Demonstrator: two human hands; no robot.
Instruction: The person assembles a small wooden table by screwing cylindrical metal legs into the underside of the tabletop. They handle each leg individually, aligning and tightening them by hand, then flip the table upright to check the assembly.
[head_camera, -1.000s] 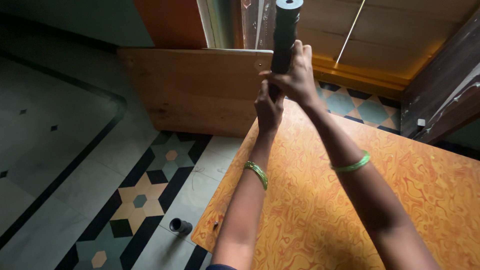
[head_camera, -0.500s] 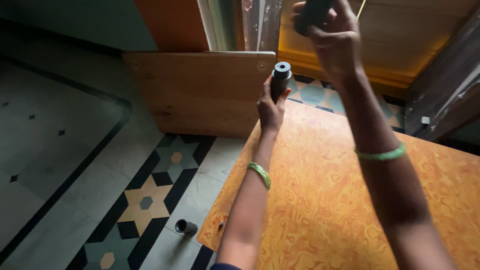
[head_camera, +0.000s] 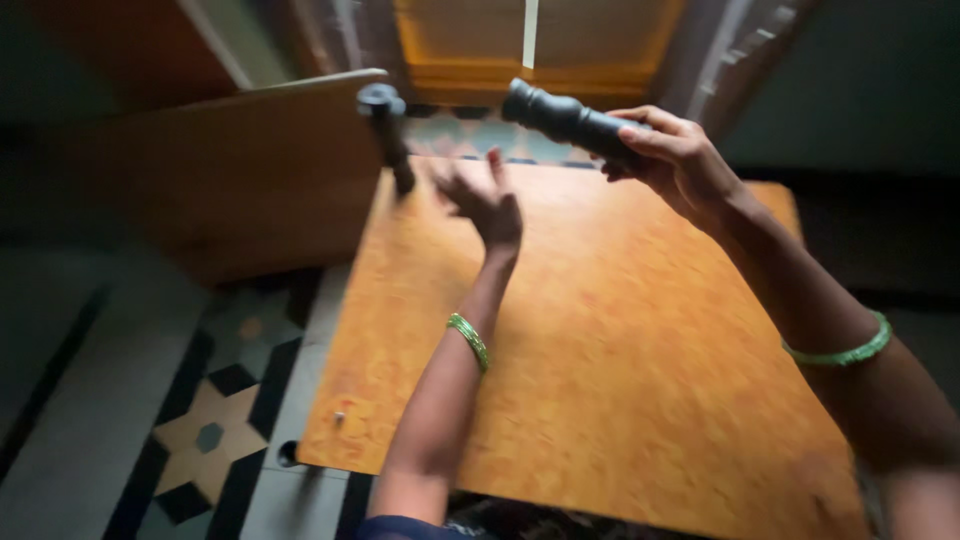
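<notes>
Dark tube: a long black cylinder (head_camera: 565, 122) held level above the far edge of the orange table (head_camera: 620, 380), its wider end pointing left.
Right hand: the right hand (head_camera: 672, 158) is wrapped around the tube's near end, fingers closed over it, a green bangle (head_camera: 845, 350) at the wrist.
Short piece: a smaller dark post with a round cap (head_camera: 388, 135) stands or hangs at the table's far left corner; blur hides whether it rests on the surface.
Left hand: the left hand (head_camera: 487, 205) is spread open and empty, just beside the short piece but not touching it; a green bracelet (head_camera: 468, 341) sits on that forearm.
Surroundings: a wooden board (head_camera: 240, 180) leans behind the table, with patterned floor tiles (head_camera: 205, 430) below.
Risk: with nothing gripping the short piece, it could tip off the corner onto the tiles; the tube, held by one end only, could slip or swing into it.
</notes>
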